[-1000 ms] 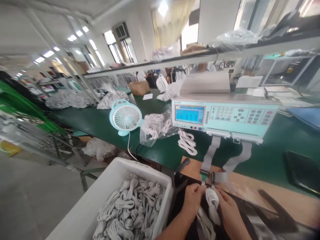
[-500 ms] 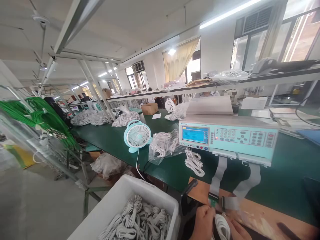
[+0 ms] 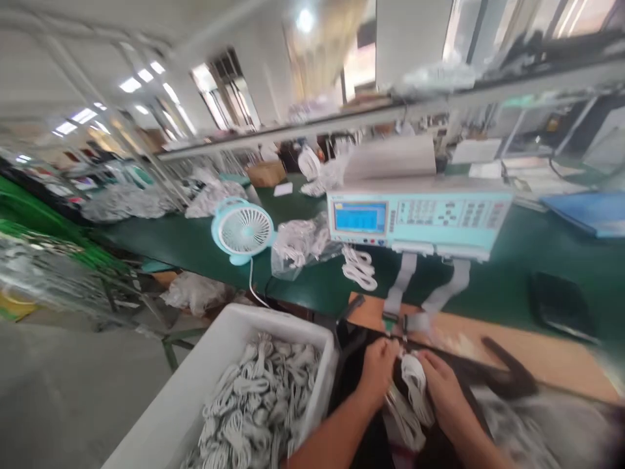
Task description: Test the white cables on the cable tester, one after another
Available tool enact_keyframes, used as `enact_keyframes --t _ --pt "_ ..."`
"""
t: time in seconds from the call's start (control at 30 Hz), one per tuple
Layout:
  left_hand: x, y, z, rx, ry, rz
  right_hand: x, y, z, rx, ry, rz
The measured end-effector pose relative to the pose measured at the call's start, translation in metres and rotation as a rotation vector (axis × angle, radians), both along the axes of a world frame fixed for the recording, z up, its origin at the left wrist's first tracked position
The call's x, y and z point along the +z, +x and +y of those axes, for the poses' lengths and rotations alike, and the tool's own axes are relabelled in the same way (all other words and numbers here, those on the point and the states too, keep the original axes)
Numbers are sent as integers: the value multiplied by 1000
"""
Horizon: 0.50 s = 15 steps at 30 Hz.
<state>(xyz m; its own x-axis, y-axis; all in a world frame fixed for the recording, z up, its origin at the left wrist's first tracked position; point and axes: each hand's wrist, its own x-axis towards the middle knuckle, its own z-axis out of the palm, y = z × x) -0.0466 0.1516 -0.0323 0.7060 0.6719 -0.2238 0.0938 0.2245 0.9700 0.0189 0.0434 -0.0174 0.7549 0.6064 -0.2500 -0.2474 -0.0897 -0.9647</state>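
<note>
My left hand (image 3: 378,370) is closed at the front edge of the bench, its fingertips by the small connectors below the green board (image 3: 389,323). My right hand (image 3: 442,381) is wrapped round the right side of a white cable bundle (image 3: 415,378). The bundle hangs between my two hands, with more looped cable below it. Grey ribbon cables (image 3: 403,283) run from the turquoise test instrument (image 3: 439,218) down to the board on a wooden plank (image 3: 517,348). What my left fingertips pinch is too small and blurred to name.
A white bin (image 3: 288,320) full of cable bundles stands at the lower left. On the green bench (image 3: 303,296) are a turquoise fan (image 3: 244,229), a bagged bundle (image 3: 297,247), a loose white cable (image 3: 360,268) and a black object (image 3: 561,303) at the right.
The view has shifted down and right, showing more of my forearms and the bin. The cable bundle between my hands shows more fully, and both hands remain near the connectors.
</note>
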Motion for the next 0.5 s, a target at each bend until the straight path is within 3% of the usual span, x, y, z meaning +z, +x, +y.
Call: enact_keyframes --t 0.07,0.13,0.2,0.23,0.27,0.33,0.4,0.5 --pt "2 -5 -2 -24 -159 22 6 20 -38 93 -166 -82" --pt "3 -8 -1 -79 -371 5 6 45 -86 182 -415 -334" --pt "4 -8 -3 -144 -547 -17 4 61 -132 156 -760 -641" --pt "4 -7 -4 -173 -609 -20 3 62 -149 115 -841 -773" --pt "4 -6 -6 -199 -661 -13 3 59 -159 129 -834 -875" --pt "2 0 -12 -258 -742 17 8 41 -160 276 -613 -1007" --pt "0 6 -19 -332 -791 69 19 17 -141 521 -330 -1079" --pt "-3 14 -28 -480 -780 179 37 -7 -100 784 -142 -1199"
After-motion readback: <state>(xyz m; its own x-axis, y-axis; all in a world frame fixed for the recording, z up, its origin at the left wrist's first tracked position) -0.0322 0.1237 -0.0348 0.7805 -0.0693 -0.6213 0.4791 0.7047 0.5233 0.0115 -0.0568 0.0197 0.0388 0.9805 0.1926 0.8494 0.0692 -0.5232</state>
